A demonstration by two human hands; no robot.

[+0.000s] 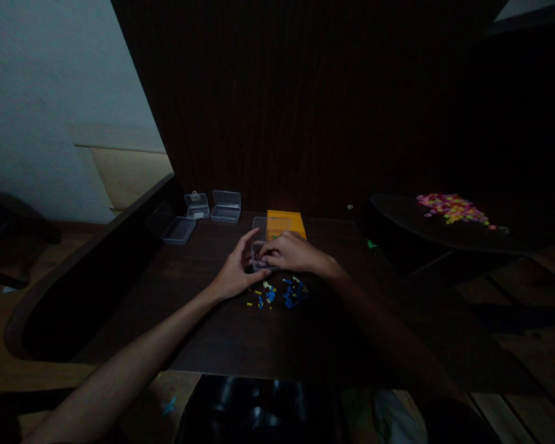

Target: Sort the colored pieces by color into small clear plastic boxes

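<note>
Your left hand (pixel 235 271), half curled, grips the left side of the open box (pixel 257 248), which runs away from you between both hands, with bits (pixel 291 298) just nearer you, while your right hand (pixel 290 251) dips in from the right, fingers bunched, any hold hidden.

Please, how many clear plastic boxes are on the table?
4. One box is between the left hand and right hand. Toward the back left are three more: a small box, a wider box to its right, and a shallow box nearer. Others may be hidden.
</note>
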